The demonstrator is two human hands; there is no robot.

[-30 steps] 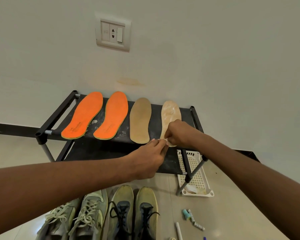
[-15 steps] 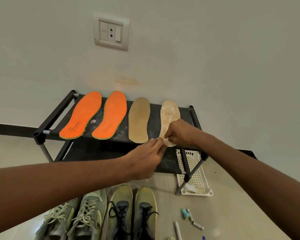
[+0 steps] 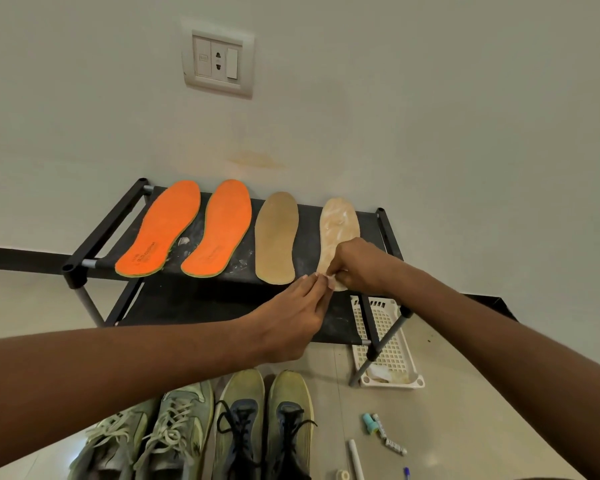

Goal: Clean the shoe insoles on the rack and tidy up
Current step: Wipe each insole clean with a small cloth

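Pale insole (image 3: 338,223), rightmost on rack (image 3: 104,233), judged light and flexible; left hand (image 3: 291,320) and right hand (image 3: 357,265) pinch its heel end, the best hold.

Four insoles fill the rack's (image 3: 383,233) top shelf: orange pair (image 3: 194,230) left, tan insole (image 3: 276,237) and pale insole (image 3: 336,223) right, narrow black gaps between. Near the rack, shoes (image 3: 222,427) crowd the floor; a white basket (image 3: 392,355) blocks its right leg.

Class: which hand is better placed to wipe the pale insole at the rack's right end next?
Probably the right hand: it already rests on the pale insole, whereas the left hand only meets it at the heel edge.
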